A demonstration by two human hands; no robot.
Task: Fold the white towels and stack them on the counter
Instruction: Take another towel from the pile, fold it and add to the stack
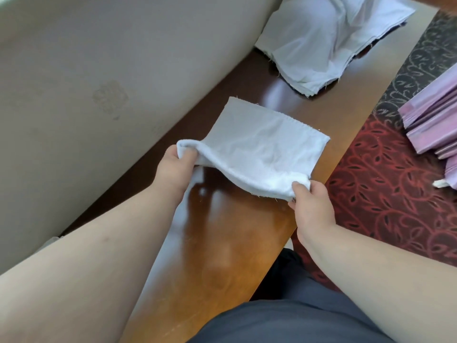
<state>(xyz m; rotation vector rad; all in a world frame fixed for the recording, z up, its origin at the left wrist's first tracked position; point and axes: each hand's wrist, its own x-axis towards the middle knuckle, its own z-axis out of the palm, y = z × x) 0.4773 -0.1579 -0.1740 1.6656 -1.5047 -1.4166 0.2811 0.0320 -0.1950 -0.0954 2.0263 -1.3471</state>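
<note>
A white towel lies partly folded on the glossy wooden counter, its far part flat and its near edge lifted. My left hand pinches the towel's near left corner. My right hand pinches the near right corner. Both corners hang just above the wood. Farther along the counter lies a pile of white towels, loosely stacked with a dip in the middle.
A beige wall runs along the counter's left side. To the right lies red and dark patterned carpet. A stack of pink and purple packets sits at the right edge. My dark trousers fill the bottom of the view.
</note>
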